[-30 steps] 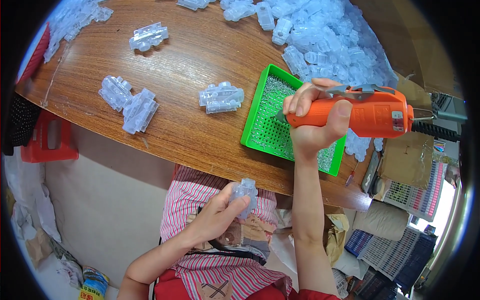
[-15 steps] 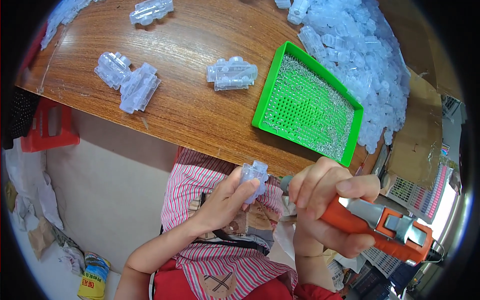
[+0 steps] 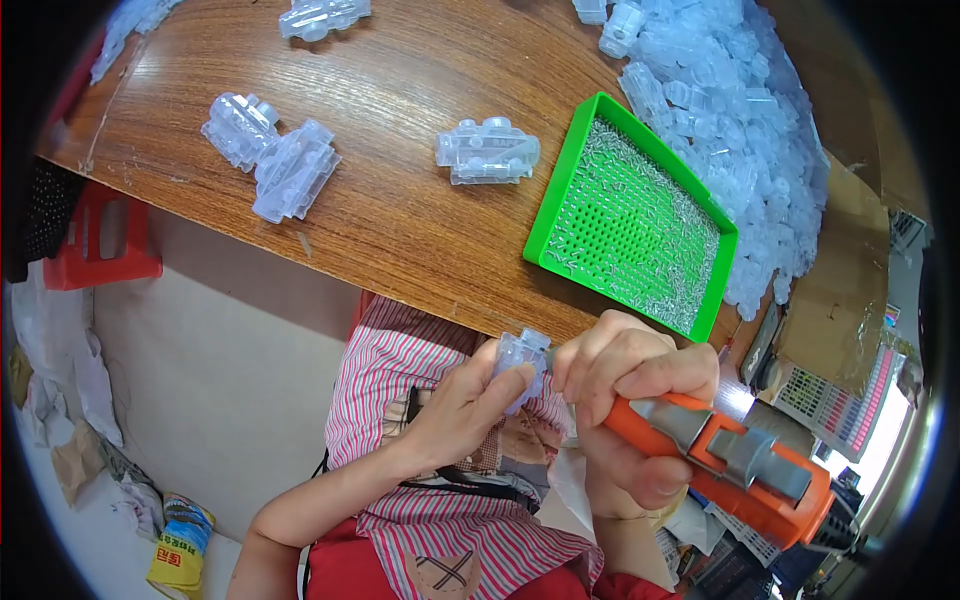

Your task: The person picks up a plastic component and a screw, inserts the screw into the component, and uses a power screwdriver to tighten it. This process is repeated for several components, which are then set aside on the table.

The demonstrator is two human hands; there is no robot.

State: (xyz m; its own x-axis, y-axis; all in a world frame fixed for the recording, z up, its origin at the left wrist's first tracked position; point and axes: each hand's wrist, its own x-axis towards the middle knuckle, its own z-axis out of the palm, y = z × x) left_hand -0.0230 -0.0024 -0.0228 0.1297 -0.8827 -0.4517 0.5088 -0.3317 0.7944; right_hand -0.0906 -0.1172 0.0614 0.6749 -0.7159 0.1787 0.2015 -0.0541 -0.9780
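Observation:
My left hand (image 3: 468,400) holds a small clear plastic part (image 3: 522,358) in front of my striped shirt, below the table's edge. My right hand (image 3: 630,385) grips an orange electric screwdriver (image 3: 730,460), its tip pressed against that part. Above them a green tray (image 3: 560,190) full of small metal screws rests on the wooden table (image 3: 400,150).
A big heap of clear plastic parts (image 3: 730,110) lies at the table's far right. Three assembled clear pieces (image 3: 488,152) (image 3: 293,172) (image 3: 240,128) lie on the table, another (image 3: 322,15) at the top edge. A red stool (image 3: 95,235) stands at left, a cardboard box (image 3: 835,300) at right.
My right hand brought the screwdriver from over the green tray down to my lap and set its tip against the part in my left hand.

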